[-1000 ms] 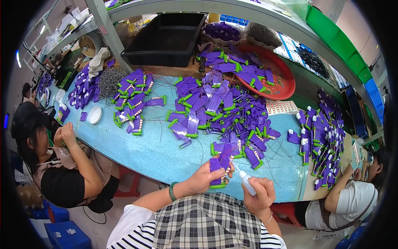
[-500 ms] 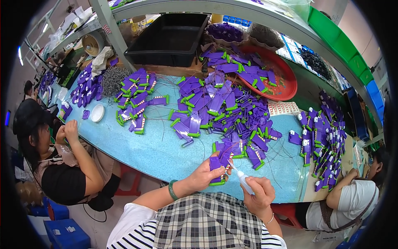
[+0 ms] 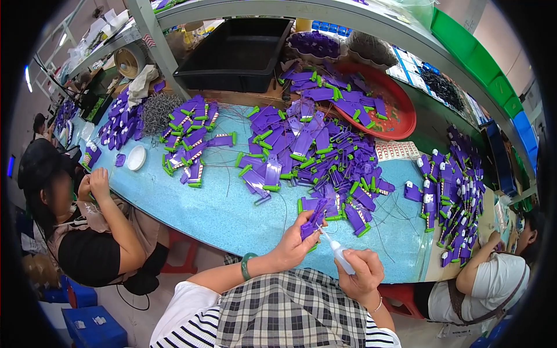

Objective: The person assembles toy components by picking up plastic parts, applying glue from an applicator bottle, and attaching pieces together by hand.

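Purple plastic piece (image 3: 314,221) over desk (image 3: 220,211), by near edge; left hand (image 3: 292,246) pinches it, narrow grip. Likely light, stiff; hold by sides. Right hand (image 3: 361,271) holds soft-looking squeeze bottle (image 3: 342,257).

No wording or numbers can be read. A sheet of red-and-white stickers (image 3: 396,151) is laid near the worktop's (image 3: 243,214) back edge; striped labels (image 3: 201,172) are borne by purple pieces (image 3: 303,142), a pale label (image 3: 99,320) by a blue bin (image 3: 93,336).
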{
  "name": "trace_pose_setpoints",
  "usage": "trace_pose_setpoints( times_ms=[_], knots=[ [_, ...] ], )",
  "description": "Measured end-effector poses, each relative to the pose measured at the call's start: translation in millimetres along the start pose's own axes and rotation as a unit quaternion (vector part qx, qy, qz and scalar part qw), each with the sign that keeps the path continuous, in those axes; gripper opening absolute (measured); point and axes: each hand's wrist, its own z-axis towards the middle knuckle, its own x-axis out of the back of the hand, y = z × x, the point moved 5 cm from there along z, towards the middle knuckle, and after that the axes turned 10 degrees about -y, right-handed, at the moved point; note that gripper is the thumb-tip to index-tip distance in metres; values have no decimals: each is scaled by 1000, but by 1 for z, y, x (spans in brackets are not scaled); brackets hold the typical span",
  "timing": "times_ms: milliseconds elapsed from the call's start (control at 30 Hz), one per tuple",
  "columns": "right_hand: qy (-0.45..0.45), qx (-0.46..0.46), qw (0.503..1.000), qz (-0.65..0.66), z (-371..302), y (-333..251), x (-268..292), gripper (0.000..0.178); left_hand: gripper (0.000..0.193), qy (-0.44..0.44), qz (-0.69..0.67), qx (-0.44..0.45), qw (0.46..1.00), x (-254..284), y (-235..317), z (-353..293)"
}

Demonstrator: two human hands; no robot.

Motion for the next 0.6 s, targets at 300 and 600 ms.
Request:
trace_pose_setpoints(
  times_ms=[300,600],
  knots=[
    [-17,1,1000,-19,0,4,-1,37,38,-23,64,14,998,4,5,1],
    [-3,30,1000,9,-3,5,-2,40,40,-101,-249,82,960,10,0,7]
  ],
)
